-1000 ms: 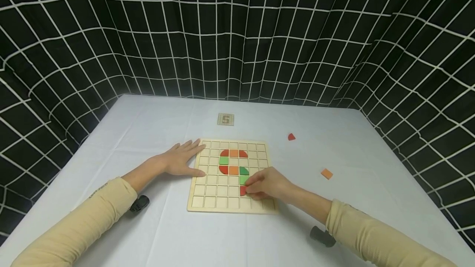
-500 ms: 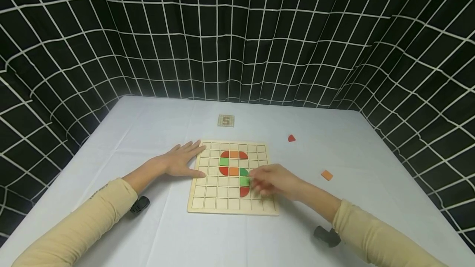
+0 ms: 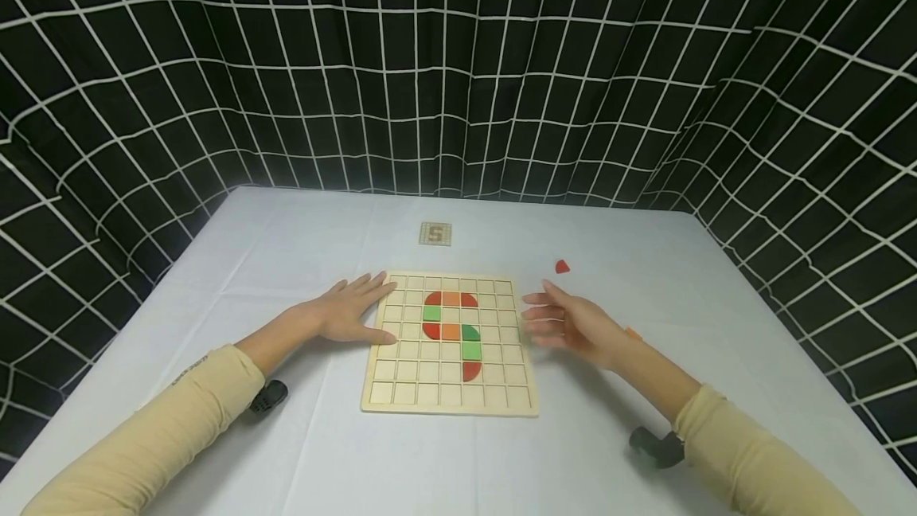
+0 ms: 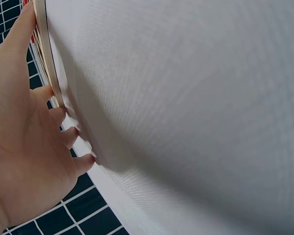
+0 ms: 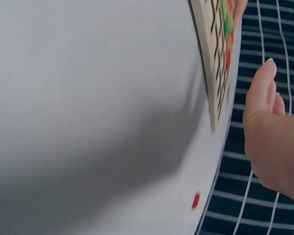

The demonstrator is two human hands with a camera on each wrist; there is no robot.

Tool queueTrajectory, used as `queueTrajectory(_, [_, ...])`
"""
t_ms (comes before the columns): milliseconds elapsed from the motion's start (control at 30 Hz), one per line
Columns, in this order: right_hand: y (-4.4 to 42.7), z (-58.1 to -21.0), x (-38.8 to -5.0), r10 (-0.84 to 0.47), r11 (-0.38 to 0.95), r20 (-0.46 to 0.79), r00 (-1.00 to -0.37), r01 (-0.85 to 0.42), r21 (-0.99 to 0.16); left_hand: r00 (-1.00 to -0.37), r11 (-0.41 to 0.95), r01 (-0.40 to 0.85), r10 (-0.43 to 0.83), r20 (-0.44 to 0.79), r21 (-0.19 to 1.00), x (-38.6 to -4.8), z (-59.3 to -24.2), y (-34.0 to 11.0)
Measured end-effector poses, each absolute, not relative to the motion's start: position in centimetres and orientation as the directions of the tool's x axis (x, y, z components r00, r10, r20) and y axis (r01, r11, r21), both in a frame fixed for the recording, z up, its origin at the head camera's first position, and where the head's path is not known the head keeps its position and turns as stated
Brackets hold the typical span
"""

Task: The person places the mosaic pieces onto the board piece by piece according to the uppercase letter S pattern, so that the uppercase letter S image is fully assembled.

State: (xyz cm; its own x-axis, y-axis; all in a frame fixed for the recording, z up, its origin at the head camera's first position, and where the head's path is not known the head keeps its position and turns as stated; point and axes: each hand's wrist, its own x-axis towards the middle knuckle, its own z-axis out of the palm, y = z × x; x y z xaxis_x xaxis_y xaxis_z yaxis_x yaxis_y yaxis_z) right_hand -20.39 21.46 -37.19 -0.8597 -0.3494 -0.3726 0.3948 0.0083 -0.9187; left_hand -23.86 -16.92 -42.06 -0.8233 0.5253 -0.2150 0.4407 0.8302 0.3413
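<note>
A wooden grid board [image 3: 415,394] lies on the white table, with red, orange and green tiles set in its cells in a curved figure. My left hand [image 3: 345,310] rests on the board's left edge, fingers spread; the left wrist view has its fingertips against the wooden rim [image 4: 50,58]. Off the board's right side, my right hand [image 3: 576,325] hovers above the cloth with loosely bent fingers and nothing in them. Just beyond it lies a loose red quarter-round tile [image 3: 562,267]. An orange square tile [image 3: 634,333] is mostly hidden behind the right wrist.
Behind the board lies a small square card [image 3: 435,234] marked with an S-like figure. White cloth covers the table [image 3: 322,452]. A black curtain [image 3: 458,62] with white grid lines surrounds the back and sides. Dark wrist devices [image 3: 269,396] sit under both forearms.
My right hand has let go of the red tile at the lower end of the figure and moved right, off the board. The left hand has stayed in place.
</note>
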Motion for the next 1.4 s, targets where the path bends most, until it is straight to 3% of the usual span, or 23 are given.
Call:
queueTrajectory(233, [25.1, -37.3, -21.2, -0.274, 0.015, -0.353, -0.895, 0.363, -0.932, -0.816, 0.829, 0.446, 0.531, -0.227, 0.336, -23.2, -40.7, -16.5])
queueTrajectory(833, [33.6, -38.0, -20.7, -0.197, 0.288, -0.321, -0.926, 0.258, -0.922, -0.814, 0.826, 0.453, 0.537, -0.224, 0.334, -23.1, -40.5, -16.5])
queueTrajectory(1067, [34.8, -38.5, -20.1, -0.144, 0.445, -0.306, -0.941, 0.214, -0.869, -0.815, 0.83, 0.449, 0.532, -0.23, 0.33, -23.0, -40.5, -16.5])
queueTrajectory(1200, [35.1, -38.8, -19.7, -0.136, 0.585, -0.24, -0.961, 0.118, -0.803, -0.818, 0.832, 0.45, 0.53, -0.225, 0.324, -23.1, -40.7, -16.6])
queueTrajectory(1400, [35.1, -39.3, -19.1, -0.126, 0.68, -0.153, -0.98, 0.026, -0.732, -0.815, 0.828, 0.451, 0.534, -0.224, 0.332, -23.0, -40.4, -16.5])
